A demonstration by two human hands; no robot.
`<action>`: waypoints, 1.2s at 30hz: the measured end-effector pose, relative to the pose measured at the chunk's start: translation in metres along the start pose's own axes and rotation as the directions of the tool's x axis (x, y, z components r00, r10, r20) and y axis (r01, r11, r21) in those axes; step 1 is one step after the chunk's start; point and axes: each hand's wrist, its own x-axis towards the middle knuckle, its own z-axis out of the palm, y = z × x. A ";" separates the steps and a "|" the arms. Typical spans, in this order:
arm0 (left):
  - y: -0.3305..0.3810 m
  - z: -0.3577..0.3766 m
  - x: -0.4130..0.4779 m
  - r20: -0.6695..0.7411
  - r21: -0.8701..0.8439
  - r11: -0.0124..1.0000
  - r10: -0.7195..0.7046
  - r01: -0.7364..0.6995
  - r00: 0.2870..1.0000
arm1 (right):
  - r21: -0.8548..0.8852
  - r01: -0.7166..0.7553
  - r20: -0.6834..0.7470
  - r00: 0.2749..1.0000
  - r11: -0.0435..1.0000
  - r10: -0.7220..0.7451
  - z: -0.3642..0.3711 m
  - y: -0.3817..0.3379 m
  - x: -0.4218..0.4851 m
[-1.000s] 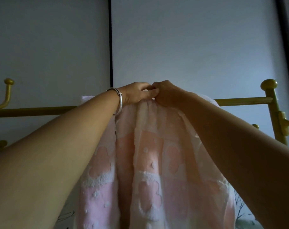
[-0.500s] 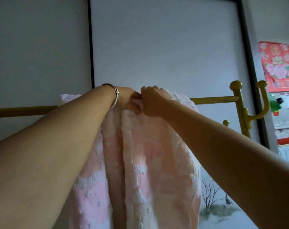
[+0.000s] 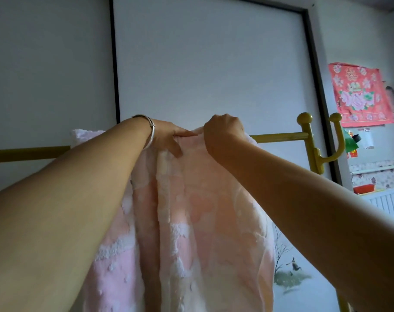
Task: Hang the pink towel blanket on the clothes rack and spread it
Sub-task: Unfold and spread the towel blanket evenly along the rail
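The pink towel blanket (image 3: pixel 191 221) hangs bunched over the gold top bar of the clothes rack (image 3: pixel 279 138) and drapes down in folds toward me. My left hand (image 3: pixel 169 137), with a silver bracelet on the wrist, pinches the blanket's top edge at the bar. My right hand (image 3: pixel 223 131) grips the same edge just to the right, a small gap apart from the left hand. The bar under the blanket is hidden.
The rack's right post with ball knobs and a curved hook (image 3: pixel 335 140) stands close to my right hand. White sliding door panels (image 3: pixel 202 64) are behind the rack. A red floral poster (image 3: pixel 360 95) and a white radiator (image 3: pixel 389 201) are at the right.
My hands, touching at the bar a second ago, have drawn slightly apart along the blanket's top edge. My view has turned right, bringing the poster and radiator into sight.
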 end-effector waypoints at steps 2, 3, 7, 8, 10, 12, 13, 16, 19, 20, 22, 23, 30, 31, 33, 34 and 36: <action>-0.001 0.002 -0.001 -0.012 0.005 1.000 0.001 -0.001 1.000 | 0.071 0.019 -0.028 0.999 0.997 -0.017 -0.006 0.004 -0.003; -0.002 0.003 -0.001 -0.024 0.000 1.000 -0.004 0.004 1.000 | 0.107 0.022 -0.055 0.998 0.994 -0.016 -0.007 0.005 -0.002; -0.002 0.004 -0.001 -0.031 -0.045 0.999 -0.027 0.025 0.999 | 0.152 0.001 -0.170 0.985 0.988 0.026 -0.009 0.011 0.010; -0.004 0.004 -0.001 -0.025 -0.041 0.999 -0.029 0.028 0.999 | 0.158 -0.001 -0.192 0.981 0.987 0.032 -0.009 0.012 0.015; -0.007 0.003 -0.001 -0.024 -0.040 0.998 -0.040 0.039 0.999 | 0.160 0.009 -0.237 0.971 0.987 0.030 -0.009 0.018 0.022; -0.008 0.002 -0.002 -0.026 -0.034 0.998 -0.048 0.047 0.999 | 0.170 -0.022 -0.273 0.960 0.985 0.068 -0.006 0.031 0.029; -0.008 0.002 -0.002 -0.020 -0.039 0.998 -0.043 0.042 0.999 | 0.160 -0.041 -0.294 0.952 0.986 0.088 -0.005 0.038 0.033; -0.005 0.001 -0.001 -0.008 -0.071 0.997 -0.018 0.017 1.000 | 0.112 -0.139 -0.326 0.930 0.984 0.169 -0.002 0.055 0.045; -0.007 -0.003 0.001 -0.010 -0.108 0.994 -0.023 0.022 1.000 | 0.284 -0.210 -0.127 0.959 0.936 0.254 0.010 0.053 0.052; -0.008 -0.003 0.002 -0.007 -0.101 0.995 -0.020 0.019 1.000 | 0.344 -0.198 -0.015 0.976 0.918 0.216 0.016 0.048 0.050; -0.012 -0.001 0.005 -0.010 -0.089 0.996 -0.014 0.013 1.000 | 0.461 -0.158 0.259 0.965 0.873 0.037 0.026 0.040 0.047; -0.013 0.000 0.006 -0.007 -0.098 0.995 -0.008 0.007 1.000 | 0.479 -0.144 0.340 0.940 0.866 -0.031 0.027 0.040 0.045; -0.011 -0.002 -0.001 -0.004 -0.202 0.979 0.024 -0.024 1.000 | 0.647 -0.065 0.302 0.936 0.760 -0.178 0.023 0.054 0.040; -0.011 -0.001 -0.002 -0.016 -0.230 0.973 0.016 -0.019 1.000 | 0.671 -0.053 0.307 0.928 0.740 -0.212 0.020 0.055 0.036; -0.007 0.000 -0.005 -0.024 -0.266 0.964 0.009 -0.015 1.000 | 0.677 -0.020 0.337 0.897 0.736 -0.285 0.010 0.059 0.032; -0.005 0.000 -0.006 -0.022 -0.253 0.967 0.010 -0.016 1.000 | 0.656 0.021 0.333 0.889 0.754 -0.314 0.005 0.061 0.031; 0.001 -0.003 -0.009 -0.027 -0.163 0.987 0.006 -0.011 1.000 | 0.608 0.129 0.294 0.880 0.784 -0.372 -0.004 0.062 0.030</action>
